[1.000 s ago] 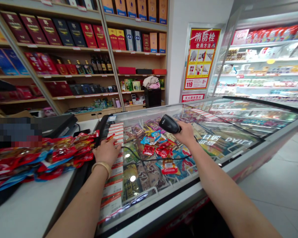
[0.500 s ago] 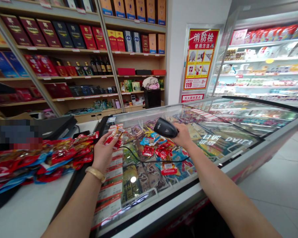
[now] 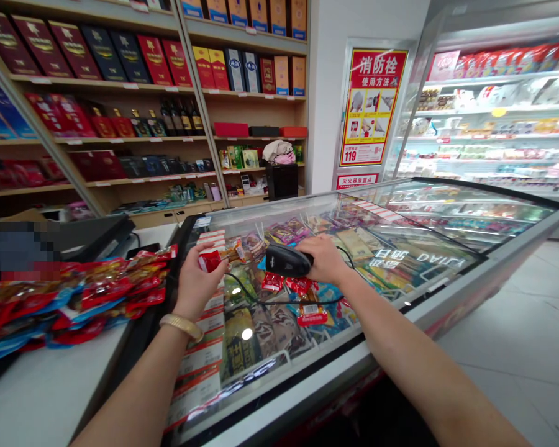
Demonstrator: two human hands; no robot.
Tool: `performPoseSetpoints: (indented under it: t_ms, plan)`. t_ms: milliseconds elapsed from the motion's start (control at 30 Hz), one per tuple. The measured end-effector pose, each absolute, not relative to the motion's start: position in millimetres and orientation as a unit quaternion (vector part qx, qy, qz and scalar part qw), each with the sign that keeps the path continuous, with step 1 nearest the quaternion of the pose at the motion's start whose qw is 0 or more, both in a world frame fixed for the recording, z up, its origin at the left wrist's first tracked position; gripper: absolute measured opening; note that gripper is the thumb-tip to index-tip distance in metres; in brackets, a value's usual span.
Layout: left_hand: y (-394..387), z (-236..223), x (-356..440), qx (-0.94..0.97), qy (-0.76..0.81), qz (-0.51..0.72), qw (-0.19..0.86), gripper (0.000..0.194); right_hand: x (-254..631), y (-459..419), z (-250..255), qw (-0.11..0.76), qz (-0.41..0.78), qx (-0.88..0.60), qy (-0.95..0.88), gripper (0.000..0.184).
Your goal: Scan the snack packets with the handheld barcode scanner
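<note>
My left hand (image 3: 194, 284) is closed on a small red and orange snack packet (image 3: 221, 254), held up above the freezer's glass lid (image 3: 400, 248). My right hand (image 3: 325, 259) grips a black barcode scanner (image 3: 284, 259) whose head points left at the packet, a short gap away. The scanner's black cable (image 3: 279, 302) loops over the glass below both hands. A gold bracelet sits on my left wrist. Several small red packets (image 3: 302, 298) lie on the glass just under the scanner.
A heap of red and blue snack packets (image 3: 74, 298) lies on the white counter (image 3: 41, 397) at the left. Shelves of boxed bottles (image 3: 121, 62) fill the back wall. A chilled display case (image 3: 494, 112) stands at the right, with tiled floor (image 3: 517, 347) beside the freezer.
My left hand lifted a snack packet from the glass and turned it up. My right hand swung the scanner down and left, close to the packet.
</note>
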State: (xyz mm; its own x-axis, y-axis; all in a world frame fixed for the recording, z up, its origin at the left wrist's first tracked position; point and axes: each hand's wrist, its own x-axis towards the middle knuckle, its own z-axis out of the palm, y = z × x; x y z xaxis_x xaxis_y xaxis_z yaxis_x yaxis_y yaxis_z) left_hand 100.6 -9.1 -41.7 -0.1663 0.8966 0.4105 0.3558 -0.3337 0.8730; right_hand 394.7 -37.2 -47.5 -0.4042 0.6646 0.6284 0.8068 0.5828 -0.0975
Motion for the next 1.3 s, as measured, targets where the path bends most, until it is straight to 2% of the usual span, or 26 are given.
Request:
performPoseSetpoints:
  t_ms: [333, 467, 600, 733, 833, 933, 1100, 1200, 1300]
  plan:
    - [-8.5, -43.3, 98.2, 0.624, 0.521, 0.538, 0.226, 0.053, 394.8, -37.5, -47.1, 0.305, -0.113, -0.448, -0.832, 0.028]
    - [-4.3, -51.5, 97.7, 0.660, 0.534, 0.505, 0.156, 0.042, 399.4, -36.2, -48.9, 0.337, -0.133, -0.460, -0.811, 0.025]
    - [-2.2, -67.3, 113.0, 0.755, 0.488, 0.432, 0.073, 0.039, 416.8, -29.9, -50.5, 0.373, -0.142, -0.500, -0.769, 0.026]
    - [-2.9, -81.9, 134.2, 0.867, 0.382, 0.305, 0.097, 0.047, 435.4, -22.9, -53.8, 0.409, -0.155, -0.543, -0.717, 0.024]
    - [-3.3, -80.4, 136.0, 0.896, 0.367, 0.236, 0.086, 0.055, 441.6, -20.7, -56.2, 0.412, -0.175, -0.567, -0.692, 0.021]
    - [-3.2, -63.2, 118.9, 0.863, 0.419, 0.283, 0.007, 0.051, 441.8, -20.1, -57.8, 0.405, -0.179, -0.574, -0.689, 0.019]
    - [-10.9, -22.7, 60.9, 0.651, 0.647, 0.364, -0.160, 0.047, 437.8, -18.9, -59.9, 0.406, -0.170, -0.567, -0.696, 0.021]
    - [-13.0, -17.0, 25.0, 0.525, 0.750, 0.362, -0.175, 0.050, 435.4, -18.5, -61.2, 0.401, -0.163, -0.563, -0.704, 0.021]
    - [-5.3, -27.7, 0.8, 0.497, 0.780, 0.361, -0.121, 0.039, 433.8, -18.5, -62.5, 0.398, -0.160, -0.560, -0.709, 0.027]
